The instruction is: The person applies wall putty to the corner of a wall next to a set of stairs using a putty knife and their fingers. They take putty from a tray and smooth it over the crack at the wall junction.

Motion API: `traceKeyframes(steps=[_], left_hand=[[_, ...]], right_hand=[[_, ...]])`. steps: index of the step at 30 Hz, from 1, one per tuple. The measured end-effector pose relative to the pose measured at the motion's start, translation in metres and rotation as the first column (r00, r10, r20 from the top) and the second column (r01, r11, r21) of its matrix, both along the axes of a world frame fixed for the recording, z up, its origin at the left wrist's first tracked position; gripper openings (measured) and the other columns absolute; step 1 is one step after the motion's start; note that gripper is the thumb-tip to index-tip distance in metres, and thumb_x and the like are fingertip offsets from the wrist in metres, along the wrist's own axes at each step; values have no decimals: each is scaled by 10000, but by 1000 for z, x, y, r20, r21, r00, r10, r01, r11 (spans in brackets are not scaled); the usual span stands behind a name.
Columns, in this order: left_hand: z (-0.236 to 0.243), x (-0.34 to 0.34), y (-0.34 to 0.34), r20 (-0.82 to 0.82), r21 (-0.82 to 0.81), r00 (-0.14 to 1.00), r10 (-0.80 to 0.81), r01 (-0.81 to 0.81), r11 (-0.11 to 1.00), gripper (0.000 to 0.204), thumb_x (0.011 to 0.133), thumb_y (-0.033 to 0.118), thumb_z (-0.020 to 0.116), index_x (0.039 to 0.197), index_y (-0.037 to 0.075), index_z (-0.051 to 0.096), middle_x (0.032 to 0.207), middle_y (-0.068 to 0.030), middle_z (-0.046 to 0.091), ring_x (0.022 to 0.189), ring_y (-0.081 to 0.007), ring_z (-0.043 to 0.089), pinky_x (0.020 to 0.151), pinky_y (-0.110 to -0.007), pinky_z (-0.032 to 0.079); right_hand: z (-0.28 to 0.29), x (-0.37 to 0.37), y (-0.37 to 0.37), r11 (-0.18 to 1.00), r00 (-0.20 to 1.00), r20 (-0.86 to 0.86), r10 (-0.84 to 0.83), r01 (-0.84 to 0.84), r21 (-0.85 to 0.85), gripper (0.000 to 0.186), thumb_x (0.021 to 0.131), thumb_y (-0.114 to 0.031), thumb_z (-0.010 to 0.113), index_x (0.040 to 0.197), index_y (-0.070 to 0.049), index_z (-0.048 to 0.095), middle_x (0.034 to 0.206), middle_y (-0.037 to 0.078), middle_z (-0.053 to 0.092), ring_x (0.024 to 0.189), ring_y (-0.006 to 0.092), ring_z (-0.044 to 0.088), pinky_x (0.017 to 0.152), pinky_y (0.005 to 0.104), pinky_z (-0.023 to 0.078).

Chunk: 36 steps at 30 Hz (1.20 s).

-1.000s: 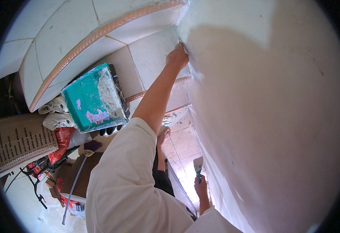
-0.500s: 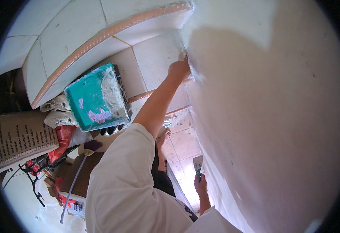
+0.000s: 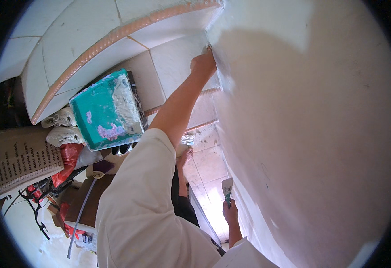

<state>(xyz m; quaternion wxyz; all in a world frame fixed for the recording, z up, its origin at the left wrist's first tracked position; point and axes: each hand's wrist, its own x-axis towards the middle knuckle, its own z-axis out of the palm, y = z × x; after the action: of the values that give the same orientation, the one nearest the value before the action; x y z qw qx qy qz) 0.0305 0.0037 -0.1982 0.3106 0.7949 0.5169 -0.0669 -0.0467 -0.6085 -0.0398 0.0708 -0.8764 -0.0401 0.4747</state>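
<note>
My left hand [image 3: 203,63] reaches up to the corner where a tiled step [image 3: 173,62] meets the pale wall [image 3: 302,134]. One finger stretches along that seam and touches it; the other fingers are curled in, with nothing seen in them. Lower down, close to the wall's foot, my right hand [image 3: 231,213] grips a putty knife [image 3: 227,185] by its green handle, blade pointing up and away. Left of my left arm is a teal tray [image 3: 95,114], smeared with whitish paste [image 3: 126,105] along one side and pink patches on its bottom.
Tiled steps with a brown rounded edging [image 3: 90,58] curve across the upper left. White shoes [image 3: 63,134], a printed cardboard box [image 3: 23,156], a red bag [image 3: 68,163], a grey pole [image 3: 81,216] and a bicycle handlebar [image 3: 37,214] crowd the left. A bare foot [image 3: 185,157] stands on floor tiles.
My left hand has slid a little farther up along the seam. The whole view has shifted slightly. My right hand keeps the putty knife in about the same place.
</note>
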Motion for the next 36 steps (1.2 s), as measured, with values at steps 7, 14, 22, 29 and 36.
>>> traceKeyframes(steps=[7, 14, 22, 29, 36], left_hand=[[-14, 6, 0, -158, 62, 977, -140, 151, 986, 649, 902, 205, 469, 1474, 10, 234, 960, -180, 704, 837, -319, 703, 696, -470, 557], [-5, 8, -23, -38, -33, 988, -151, 149, 988, 562, 888, 185, 484, 1412, 8, 384, 963, -197, 698, 832, -318, 706, 667, -466, 559], [3, -5, -19, 80, -988, -186, 979, 113, 102, 149, 886, 185, 435, 795, 82, 492, 558, -19, 430, 408, -145, 368, 358, -270, 295], [1, 15, -23, -267, -902, -435, 860, 428, -64, 195, 848, 188, 440, 666, 123, 410, 527, -5, 395, 360, -121, 288, 349, -251, 223], [-11, 15, -23, -244, -922, -395, 886, 379, -85, 179, 831, 190, 458, 672, 124, 408, 536, -10, 401, 381, -131, 306, 351, -251, 209]], right_hand=[[8, -1, 17, 1000, 999, -34, -18, 18, -20, 290, 932, -215, 566, 1138, -13, 545, 746, 89, 634, 610, 166, 606, 560, 332, 491], [-3, -4, 5, 1000, 1000, -16, 17, -17, 23, 315, 931, -225, 558, 1173, -25, 532, 787, 122, 644, 675, 226, 625, 619, 371, 498], [0, 2, 12, 998, 995, -92, -41, 36, -56, 344, 933, -262, 538, 1211, -59, 514, 861, 174, 665, 785, 331, 660, 706, 447, 502], [4, 2, 21, 996, 996, -89, -25, 18, -84, 357, 937, -271, 528, 1223, -58, 506, 838, 149, 666, 730, 272, 664, 672, 411, 510], [4, 3, 29, 993, 988, -129, -79, 68, -92, 379, 938, -278, 525, 1232, -38, 499, 837, 154, 660, 737, 281, 663, 666, 404, 511]])
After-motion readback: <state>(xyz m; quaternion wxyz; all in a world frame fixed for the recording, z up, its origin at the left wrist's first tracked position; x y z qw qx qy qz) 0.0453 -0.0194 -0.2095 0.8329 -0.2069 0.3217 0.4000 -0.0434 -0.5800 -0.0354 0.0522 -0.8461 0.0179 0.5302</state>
